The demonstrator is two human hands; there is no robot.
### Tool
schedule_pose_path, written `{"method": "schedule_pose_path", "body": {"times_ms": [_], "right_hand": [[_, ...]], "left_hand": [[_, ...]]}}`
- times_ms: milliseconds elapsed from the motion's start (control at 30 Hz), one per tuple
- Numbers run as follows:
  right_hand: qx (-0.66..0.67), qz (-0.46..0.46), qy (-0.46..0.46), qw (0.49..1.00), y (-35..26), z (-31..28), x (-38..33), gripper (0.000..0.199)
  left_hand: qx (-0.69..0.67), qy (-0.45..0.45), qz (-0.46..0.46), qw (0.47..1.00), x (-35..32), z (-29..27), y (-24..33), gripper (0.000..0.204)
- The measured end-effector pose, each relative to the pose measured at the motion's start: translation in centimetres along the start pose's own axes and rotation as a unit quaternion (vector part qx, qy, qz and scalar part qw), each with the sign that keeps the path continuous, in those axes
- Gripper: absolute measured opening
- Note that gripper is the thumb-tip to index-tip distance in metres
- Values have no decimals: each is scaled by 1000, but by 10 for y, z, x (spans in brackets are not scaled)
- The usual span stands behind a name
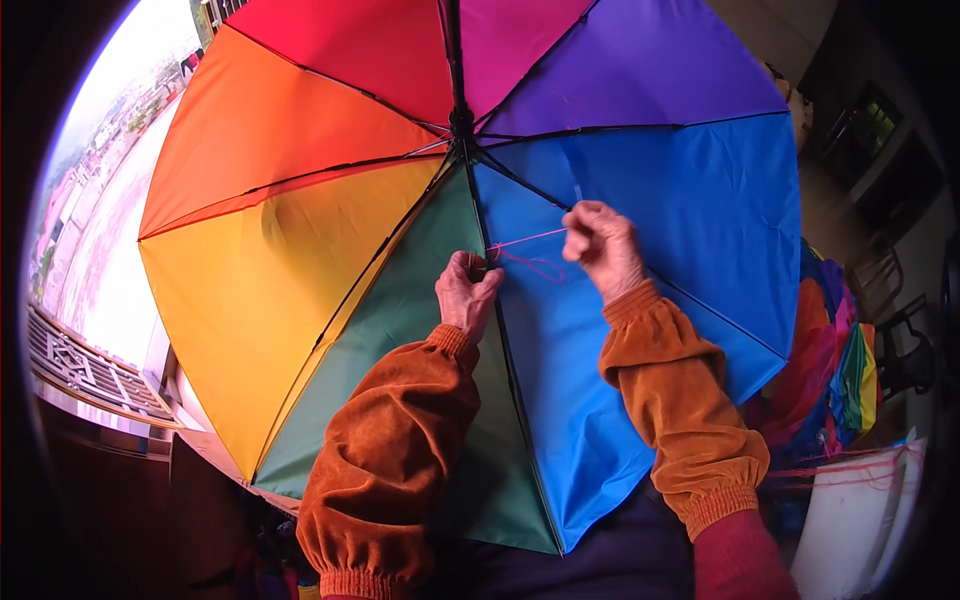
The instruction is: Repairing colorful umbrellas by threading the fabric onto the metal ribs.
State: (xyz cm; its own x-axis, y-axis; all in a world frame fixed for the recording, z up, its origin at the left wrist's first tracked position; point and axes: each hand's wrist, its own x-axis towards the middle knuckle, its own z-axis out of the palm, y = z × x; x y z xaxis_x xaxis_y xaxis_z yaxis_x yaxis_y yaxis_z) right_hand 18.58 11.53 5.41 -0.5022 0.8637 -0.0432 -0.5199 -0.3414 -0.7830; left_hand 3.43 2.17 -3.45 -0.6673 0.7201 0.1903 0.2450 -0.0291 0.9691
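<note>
A rainbow umbrella [640,270] is spread open before me, its inner side with black ribs facing up. My left hand [468,295] is closed in a pinch at the rib between the green and blue panels. Over the blue panel, my right hand [603,245] is closed on a pink thread [530,239], pulled taut from the rib by my left fingers. A loose loop of the thread hangs below the taut part. Whether a needle is in the right fingers cannot be made out. The black shaft [453,60] rises from the hub toward the top of the view.
On the right lies a heap of multicoloured umbrella fabric [840,350]. Pink threads [870,470] hang over a white panel [850,515] at the lower right. A dark chair [905,345] stands behind. To the left are a patterned metal railing [95,370] and a bright outdoor view.
</note>
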Motion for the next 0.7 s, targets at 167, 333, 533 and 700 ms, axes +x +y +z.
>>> {"method": "schedule_pose_path", "body": {"times_ms": [167,333,533,700], "right_hand": [[77,-145,42,985,-132,-131,-20,13],[-130,-269,203,932,-279,-257,-112,7],[-387,-182,111,897,-104,-79,-34,19],[-593,-114,-86,792,26,6,13,14]], "left_hand": [[-30,5,-20,999,1,5,-7,19],[-69,-22,-40,997,5,7,-3,19],[-189,-53,-85,977,-2,4,-5,17],[-311,-85,-189,928,-6,-6,11,16]]}}
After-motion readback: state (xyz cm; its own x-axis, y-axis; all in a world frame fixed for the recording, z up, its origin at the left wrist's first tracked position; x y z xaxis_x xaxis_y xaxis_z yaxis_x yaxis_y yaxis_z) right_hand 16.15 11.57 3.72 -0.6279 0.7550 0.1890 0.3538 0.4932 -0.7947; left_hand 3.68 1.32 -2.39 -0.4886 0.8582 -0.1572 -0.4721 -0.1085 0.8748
